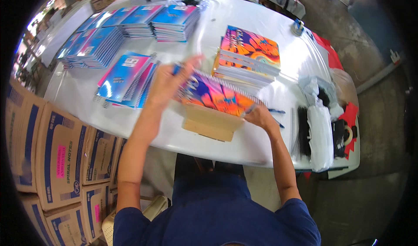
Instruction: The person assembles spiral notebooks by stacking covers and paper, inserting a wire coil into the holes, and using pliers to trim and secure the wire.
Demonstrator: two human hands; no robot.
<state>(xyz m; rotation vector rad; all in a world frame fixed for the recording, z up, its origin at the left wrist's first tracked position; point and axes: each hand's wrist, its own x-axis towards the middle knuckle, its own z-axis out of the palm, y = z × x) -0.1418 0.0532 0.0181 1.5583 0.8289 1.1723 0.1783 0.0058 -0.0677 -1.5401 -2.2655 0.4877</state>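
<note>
A spiral notebook [220,93] with an orange, pink and purple cover is tilted in front of me, its wire coil along the far edge. My right hand [260,116] grips its right end. At its left end is my left hand [172,80], its fingers smeared by motion. Something small and blue [176,69] shows at those fingers; its kind is unclear. Below the notebook's near edge is a tan cardboard piece [211,125]. A tool with two thin blue handles [277,111] shows just beyond my right hand; whether I hold it is hidden.
Matching orange notebooks [250,50] are stacked beyond my hands on the white table [174,135]. Blue-and-pink notebooks [174,21] fill the left side. Black coils [301,132] and white plastic wrap [320,137] lie at right. Cardboard boxes [65,159] rise at lower left.
</note>
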